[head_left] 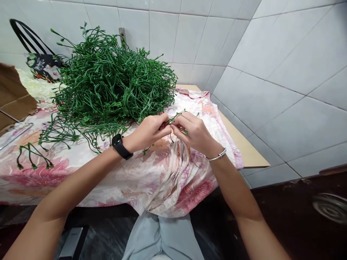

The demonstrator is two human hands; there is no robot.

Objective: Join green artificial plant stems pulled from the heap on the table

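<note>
My left hand (150,130) and my right hand (193,131) meet over the front right part of the cloth-covered table. Between their pinched fingertips is a thin green artificial stem (176,116) with small bud-like tips, partly hidden by the fingers. Just behind and left of my hands rises a large tangled heap of similar green stems (114,79). A few loose stems (34,155) lie apart at the left of the cloth. A black watch is on my left wrist and a silver bangle on my right.
A floral cloth (108,184) covers the table and hangs over its front edge; bare board (244,151) shows at the right. Brown cardboard (13,97), pale petals (32,86) and a floral bag (45,66) are at the left. Tiled walls (189,36) stand behind and right.
</note>
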